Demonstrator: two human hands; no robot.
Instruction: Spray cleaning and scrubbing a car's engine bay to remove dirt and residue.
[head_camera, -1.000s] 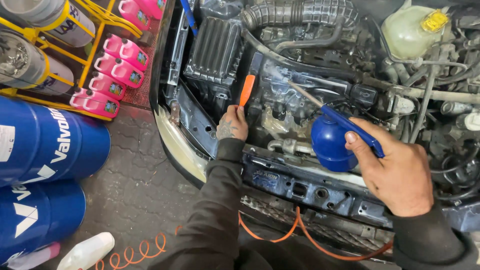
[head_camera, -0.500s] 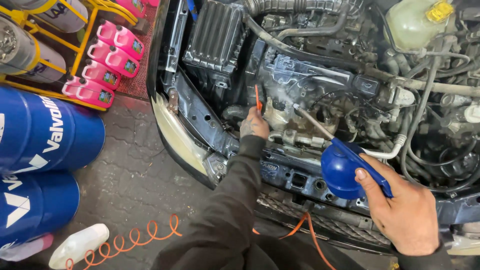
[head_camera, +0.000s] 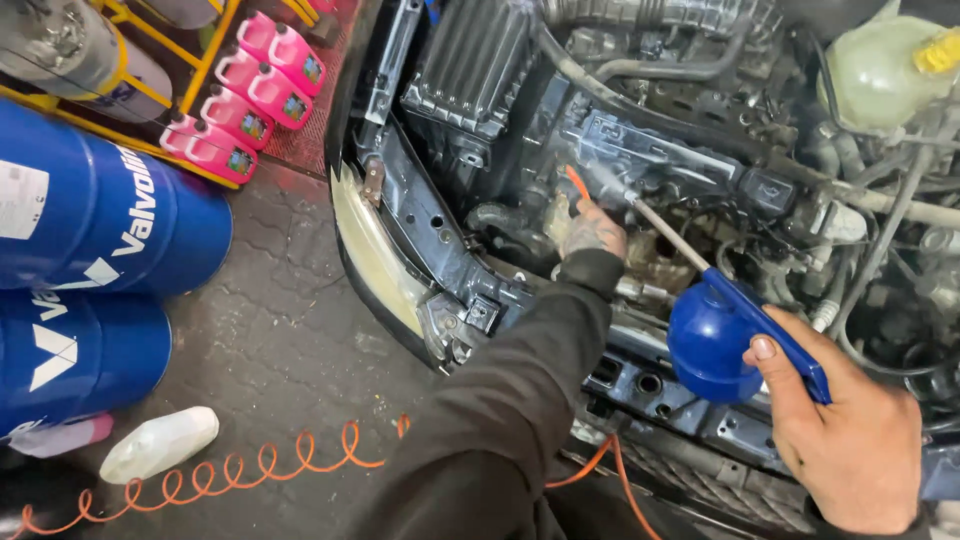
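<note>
The right hand (head_camera: 850, 450) is wrapped around a blue plastic air blow gun (head_camera: 715, 335), thumb on its lever, the thin metal nozzle aimed into the dark engine bay (head_camera: 640, 150). The left hand (head_camera: 592, 232) pinches a slim orange-handled tool (head_camera: 577, 183) beside the nozzle tip, above the coiled orange air hose (head_camera: 250, 460) on the floor.

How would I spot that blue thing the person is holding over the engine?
Start at the open engine bay, then drop to its front edge, lower right. There the right hand holds a blue air blow gun, with a round body and thin metal nozzle. It is the only bright blue tool among the grey, grimy engine parts.
</note>
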